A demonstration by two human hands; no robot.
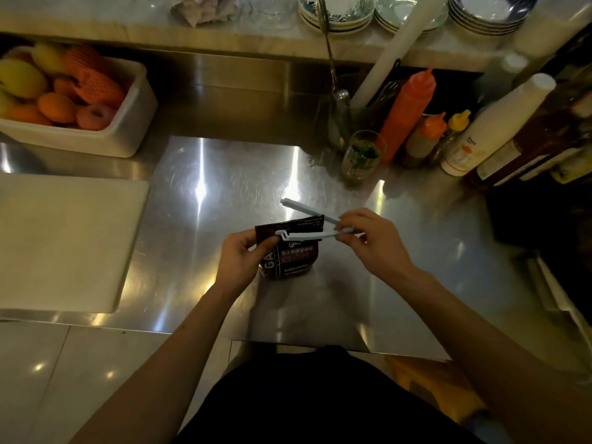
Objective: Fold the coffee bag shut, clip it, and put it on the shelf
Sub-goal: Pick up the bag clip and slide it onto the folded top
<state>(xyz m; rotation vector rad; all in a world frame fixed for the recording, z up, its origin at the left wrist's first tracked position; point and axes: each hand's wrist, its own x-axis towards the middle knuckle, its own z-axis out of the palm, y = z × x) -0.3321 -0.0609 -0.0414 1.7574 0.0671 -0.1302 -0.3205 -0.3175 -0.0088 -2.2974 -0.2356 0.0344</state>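
A small dark brown coffee bag (pixel 296 256) stands upright on the steel counter (pixel 224 193), its top flattened and folded. My left hand (pixel 243 261) grips the bag's left side near the top. A long pale blue bag clip (pixel 307 234) straddles the folded top with its two arms spread open, one arm in front of the bag and the other behind it. My right hand (pixel 374 243) pinches the clip at its hinged right end.
A white cutting board (pixel 64 241) lies to the left. A white tub of fruit (pixel 121 136) sits at the back left. Sauce bottles (pixel 407 113), a glass (pixel 362 155) and cup stacks crowd the back right. Above is a marble shelf (pixel 256 36) with stacked bowls (pixel 336 14).
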